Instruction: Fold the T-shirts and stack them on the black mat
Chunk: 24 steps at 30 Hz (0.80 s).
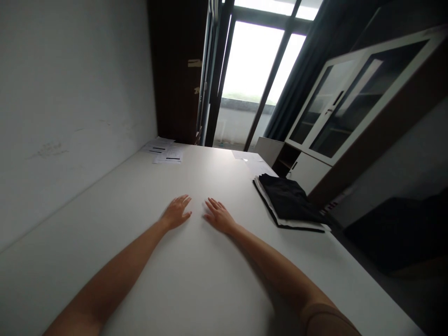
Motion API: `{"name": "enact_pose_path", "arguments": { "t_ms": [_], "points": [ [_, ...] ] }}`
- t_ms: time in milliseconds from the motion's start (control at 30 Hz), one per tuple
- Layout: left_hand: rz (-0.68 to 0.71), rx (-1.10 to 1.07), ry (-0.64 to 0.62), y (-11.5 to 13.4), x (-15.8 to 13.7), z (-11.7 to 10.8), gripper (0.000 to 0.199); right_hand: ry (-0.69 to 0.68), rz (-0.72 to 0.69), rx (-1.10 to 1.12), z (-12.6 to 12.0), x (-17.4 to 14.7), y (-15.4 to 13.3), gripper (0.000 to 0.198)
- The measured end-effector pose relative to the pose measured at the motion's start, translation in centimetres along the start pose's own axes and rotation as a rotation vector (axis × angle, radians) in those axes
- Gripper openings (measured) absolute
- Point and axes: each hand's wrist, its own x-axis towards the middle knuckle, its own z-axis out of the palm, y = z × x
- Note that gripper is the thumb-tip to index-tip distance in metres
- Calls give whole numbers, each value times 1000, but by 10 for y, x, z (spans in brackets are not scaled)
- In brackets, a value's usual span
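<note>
My left hand lies palm down on or just over the white table, its fingers stretched forward and nothing in it. A short gap to its right, my right hand rests palm down too, with fingers spread and holding nothing. Closest to the right hand is a stack of folded dark and white cloth, which lies near the table's right edge, apart from the hand. Both forearms reach in from the bottom of the view.
Printed papers lie at the far left by the wall. Pale sheets are at the far right corner. A glass-door cabinet stands beyond the right edge, near a dark curtain and a bright window.
</note>
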Motion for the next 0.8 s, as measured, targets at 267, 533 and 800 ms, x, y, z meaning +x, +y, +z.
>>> {"name": "enact_pose_path", "arguments": {
  "t_ms": [267,533,800],
  "points": [
    [77,41,-5,16,-4,-1,66,-8,1,-52,-3,-7,-16,69],
    [27,52,-8,10,-5,4,67,-59,93,-83,1,-14,-20,71],
    [-4,131,-114,14,-5,1,72,-109,99,-123,-1,-14,-22,77]
  ]
}}
